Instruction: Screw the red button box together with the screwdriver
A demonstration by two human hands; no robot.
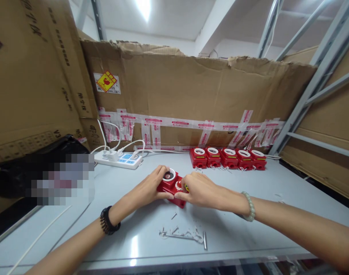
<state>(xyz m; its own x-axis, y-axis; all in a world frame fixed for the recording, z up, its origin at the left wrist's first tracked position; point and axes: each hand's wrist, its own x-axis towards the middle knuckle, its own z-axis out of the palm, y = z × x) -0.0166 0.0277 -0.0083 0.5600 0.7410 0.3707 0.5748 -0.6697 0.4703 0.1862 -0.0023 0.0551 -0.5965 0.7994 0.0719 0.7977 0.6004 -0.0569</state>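
Observation:
A small red plastic device (171,185) with a white-rimmed round opening on top lies on the grey table (234,229). My left hand (150,188) grips its left side, fingers curled round it. My right hand (202,189) is closed over its right end, covering a yellow-green spot there. A black band sits on my left wrist and a pale bead bracelet on my right wrist. A short way in front of my hands lie loose screws and thin metal pieces (183,233).
Several matching red devices (228,157) stand in a row at the table's back. A white power strip (119,160) with plugged cables lies back left. Taped cardboard (197,99) walls the rear, boxes stand left, a metal rack (303,103) right. A black bag (33,164) rests at the left.

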